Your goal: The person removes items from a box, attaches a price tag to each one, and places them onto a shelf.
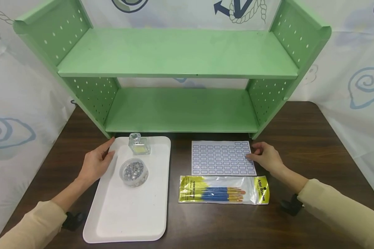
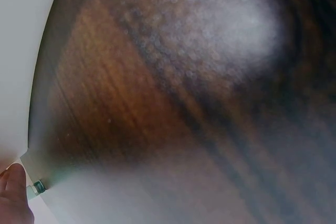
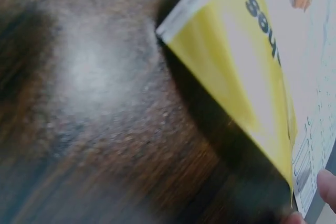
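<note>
My left hand (image 1: 95, 164) rests at the left rim of a white tray (image 1: 137, 214), index finger stretched along the rim and thumb over it. On the tray stand a clear glass bottle (image 1: 139, 147) and a round clear tub (image 1: 133, 172) of small silvery pieces. My right hand (image 1: 266, 157) pinches the right edge of a white sheet of small printed labels (image 1: 222, 158), thumb on top. Just below the sheet lies a pack of artist brushes (image 1: 223, 190) in clear and yellow wrapping. The right wrist view shows the pack's yellow end (image 3: 231, 66) close up.
A green two-tier shelf (image 1: 180, 52) with perforated side panels stands along the back of the dark wooden table (image 1: 302, 138). Its lower board (image 1: 180, 109) sits right behind the tray and sheet. Patterned white cloth (image 1: 355, 62) hangs behind and at both sides.
</note>
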Motion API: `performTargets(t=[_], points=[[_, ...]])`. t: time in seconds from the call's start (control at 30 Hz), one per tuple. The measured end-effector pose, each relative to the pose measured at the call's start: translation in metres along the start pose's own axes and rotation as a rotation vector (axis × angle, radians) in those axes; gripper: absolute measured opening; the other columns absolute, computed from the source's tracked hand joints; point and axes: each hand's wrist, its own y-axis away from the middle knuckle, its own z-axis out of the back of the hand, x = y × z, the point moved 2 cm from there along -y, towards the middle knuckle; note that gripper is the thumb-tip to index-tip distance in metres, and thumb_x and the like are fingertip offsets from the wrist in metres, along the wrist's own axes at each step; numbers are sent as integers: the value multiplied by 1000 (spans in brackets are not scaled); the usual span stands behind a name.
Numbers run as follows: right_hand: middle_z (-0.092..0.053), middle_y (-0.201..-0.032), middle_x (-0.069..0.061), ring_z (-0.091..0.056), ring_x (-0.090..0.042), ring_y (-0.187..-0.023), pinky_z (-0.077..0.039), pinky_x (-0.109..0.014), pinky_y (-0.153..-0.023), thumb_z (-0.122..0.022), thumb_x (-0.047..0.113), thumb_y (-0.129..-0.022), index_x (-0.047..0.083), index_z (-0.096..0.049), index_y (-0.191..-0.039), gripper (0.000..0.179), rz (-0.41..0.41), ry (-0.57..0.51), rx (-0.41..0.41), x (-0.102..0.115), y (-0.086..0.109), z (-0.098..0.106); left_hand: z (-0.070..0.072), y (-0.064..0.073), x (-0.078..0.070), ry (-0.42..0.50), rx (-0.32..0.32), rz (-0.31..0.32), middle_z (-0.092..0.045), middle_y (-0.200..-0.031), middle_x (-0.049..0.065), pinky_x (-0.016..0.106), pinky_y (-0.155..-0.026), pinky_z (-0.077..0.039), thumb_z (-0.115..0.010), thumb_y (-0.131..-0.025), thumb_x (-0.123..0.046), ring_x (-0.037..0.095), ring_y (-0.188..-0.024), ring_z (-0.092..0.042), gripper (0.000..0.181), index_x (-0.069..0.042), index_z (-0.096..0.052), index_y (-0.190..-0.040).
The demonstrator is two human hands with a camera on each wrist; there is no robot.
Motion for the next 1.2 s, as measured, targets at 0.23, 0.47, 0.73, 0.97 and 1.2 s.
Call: performTargets(t=[0.23, 0.47, 0.73, 0.97, 1.2], points=[[-53, -86, -11, -48, -21, -72, -34, -28, -57, -69, 20, -85, -9, -48, -121, 51, -25, 71, -11, 6, -3, -5, 0, 0, -1, 1, 8, 11, -47, -62, 4, 21, -42, -28, -55, -91, 0, 1, -48, -30, 42, 3, -50, -133], [-54, -86, -11, -50, -19, -69, -33, -27, -53, -66, 18, -86, -7, -50, -120, 44, -54, 96, -33, 8, -2, -7, -1, 0, -2, 4, 22, 28, -47, -64, 5, 22, -43, -29, -53, -92, 0, 1, -48, -30, 42, 2, -49, -134], [-56, -86, -12, -50, -19, -69, -34, -27, -54, -64, 17, -87, -6, -55, -113, 36, -71, 109, -36, 9, -4, -9, -1, 1, -1, 14, 22, 29, -61, -81, 20, 22, -42, -29, -52, -92, 1, 2, -45, -28, 42, 4, -48, -133], [-56, -93, -13, -51, -20, -73, -33, -27, -56, -63, 16, -89, -4, -50, -121, 40, -80, 104, -58, 11, -3, -12, -2, 1, 0, 17, 32, 33, -63, -92, 24, 22, -43, -29, -51, -92, 1, 2, -47, -29, 42, 4, -48, -134], [-57, -93, -12, -51, -22, -75, -33, -28, -59, -62, 14, -89, -3, -54, -119, 35, -84, 114, -85, 15, 0, -13, 0, 1, 0, 15, 42, 38, -52, -67, 11, 22, -41, -28, -51, -93, 0, 2, -46, -29, 42, 2, -47, -135]])
